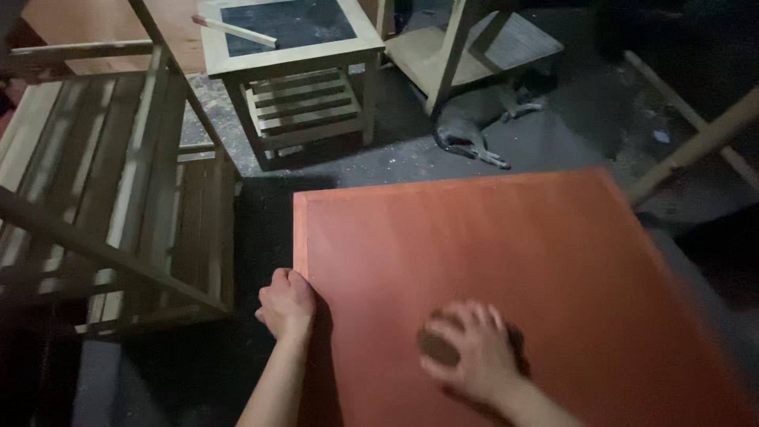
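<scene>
Your left hand is clenched on the left edge of the red-brown panel, fingers wrapped over the rim — that grip reads as a brace, keeping the board from sliding sideways. Your right hand lies on the panel face, lower centre of the frame, fingers spread over a small dark pad-like thing. It's motion-blurred, so I can't tell if you're gripping that thing or just pressing it flat. Blur plus flat palm suggests rubbing across the surface.

The panel fills the lower right of the frame, one corner pointing toward upper centre, face up and roughly level. What carries it is hidden underneath — no bench visible below it.

Around it:
- Left of frame: a slatted wooden frame in bare wood, just beside your left hand but not touching it.
- Upper centre: a small wooden side table with a dark inset top and a slatted lower shelf; a loose wooden stick lies across its top corner.
- Upper right of centre: another bare-wood piece, only partly in view.
- On the dark floor between that piece and the panel, a grey animal lies stretched out, well apart from both hands.
- Right edge: slanted wooden poles, leaning.

Light is dim; fine surface detail on the panel can't be read.
</scene>
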The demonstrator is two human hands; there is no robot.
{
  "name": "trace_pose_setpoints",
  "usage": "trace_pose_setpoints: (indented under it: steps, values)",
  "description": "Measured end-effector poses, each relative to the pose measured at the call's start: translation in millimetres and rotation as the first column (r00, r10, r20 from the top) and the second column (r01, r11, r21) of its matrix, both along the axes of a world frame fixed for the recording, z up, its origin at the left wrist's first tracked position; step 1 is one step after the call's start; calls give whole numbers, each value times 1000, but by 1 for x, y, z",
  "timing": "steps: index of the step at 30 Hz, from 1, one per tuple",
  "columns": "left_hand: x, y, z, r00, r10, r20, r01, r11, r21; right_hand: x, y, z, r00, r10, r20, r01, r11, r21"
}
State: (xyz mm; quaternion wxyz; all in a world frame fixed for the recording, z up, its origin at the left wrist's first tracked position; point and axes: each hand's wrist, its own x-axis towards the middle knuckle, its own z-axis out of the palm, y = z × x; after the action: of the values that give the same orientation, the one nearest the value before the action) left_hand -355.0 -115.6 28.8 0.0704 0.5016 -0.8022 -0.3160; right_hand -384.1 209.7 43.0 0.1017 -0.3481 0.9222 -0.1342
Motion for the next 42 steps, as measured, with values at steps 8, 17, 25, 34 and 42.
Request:
trace_pose_setpoints:
  steps: [8,17,25,34,42]
  values:
    - [-4,8,11,999,23,29,-24,999,38,43,13,-17,991,68,-118,-80,992,-97]
    - [2,8,6,998,-48,46,48,999,-1,-119,-126,-9,965,-150,-213,147,989,-29]
    - [-4,4,12,970,-93,226,102,994,-29,-218,-223,16,929,-337,-151,346,938,36]
    - [2,-3,1,969,-80,236,99,993,-69,-161,-309,29,995,-73,-64,71,997,-26]
    - [10,-27,-39,925,-15,380,58,993,-103,-206,-239,24,997,-45,-66,50,996,69]
